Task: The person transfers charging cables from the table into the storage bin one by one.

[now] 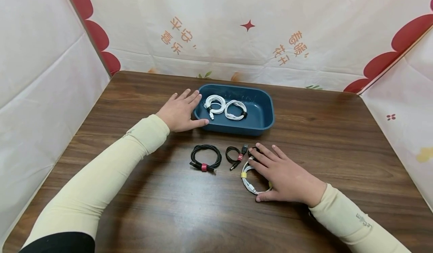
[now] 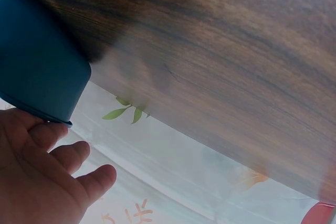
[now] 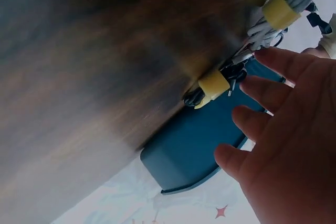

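My left hand (image 1: pixel 179 113), fingers spread, touches the left rim of a dark blue plastic bin (image 1: pixel 233 87). In the left wrist view its fingertips lie along that rim. Two white coiled cables with black ties, one on the left (image 1: pixel 207 102) and one on the right (image 1: pixel 231 116), lie inside the bin. My right hand (image 1: pixel 287 178) reaches with spread fingers over a white coiled cable (image 1: pixel 249 187) with yellow ties, partly hiding it. A black cable (image 3: pixel 237 72) with a yellow tie lies beyond those fingertips, mostly covered in the head view.
Left of the right hand lie a small black coiled cable (image 1: pixel 228 152) and a larger black coiled cable (image 1: pixel 206 147), both with red ties. Everything stands on a brown wood-grain table (image 1: pixel 162 211). A printed white cloth (image 1: pixel 216 27) hangs behind and at both sides.
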Motion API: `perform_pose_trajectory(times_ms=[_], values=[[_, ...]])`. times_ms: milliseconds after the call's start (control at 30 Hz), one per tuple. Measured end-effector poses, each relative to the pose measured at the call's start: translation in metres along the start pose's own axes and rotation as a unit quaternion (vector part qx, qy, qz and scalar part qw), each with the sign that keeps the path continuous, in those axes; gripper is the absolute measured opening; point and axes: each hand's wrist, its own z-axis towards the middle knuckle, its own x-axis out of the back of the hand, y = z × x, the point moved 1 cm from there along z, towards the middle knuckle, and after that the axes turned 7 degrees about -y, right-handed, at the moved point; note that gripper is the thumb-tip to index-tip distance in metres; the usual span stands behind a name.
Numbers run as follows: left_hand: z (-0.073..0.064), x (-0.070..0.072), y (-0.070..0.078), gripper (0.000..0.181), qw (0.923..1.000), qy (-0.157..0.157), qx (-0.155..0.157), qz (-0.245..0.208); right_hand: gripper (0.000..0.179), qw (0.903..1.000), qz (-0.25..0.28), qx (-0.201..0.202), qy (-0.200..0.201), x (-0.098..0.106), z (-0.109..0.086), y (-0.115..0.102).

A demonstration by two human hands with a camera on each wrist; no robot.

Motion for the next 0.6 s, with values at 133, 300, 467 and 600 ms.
perform_pose_trajectory(times_ms=[133, 300, 467, 600], values=[[0.0002, -0.0004, 0.0000, 0.105, 1.0000, -0.001, 0.000, 0.000, 0.098, 0.9999, -0.002, -0.006, -0.009, -0.0007, 0.0010, -0.0005], [0.0004, -0.0007, 0.0005, 0.104, 1.0000, 0.001, -0.001, -0.003, 0.094, 1.0000, -0.006, 0.003, -0.004, 0.0013, 0.0011, -0.0004], [0.0003, -0.0007, 0.0007, 0.105, 1.0000, 0.001, -0.002, -0.005, 0.088, 0.9998, 0.000, 0.001, -0.018, 0.0023, 0.0026, -0.0006], [0.0004, -0.0006, -0.0004, 0.105, 1.0000, 0.001, 0.000, -0.004, 0.089, 0.9996, 0.009, -0.001, -0.026, 0.0031, 0.0036, -0.0009]])
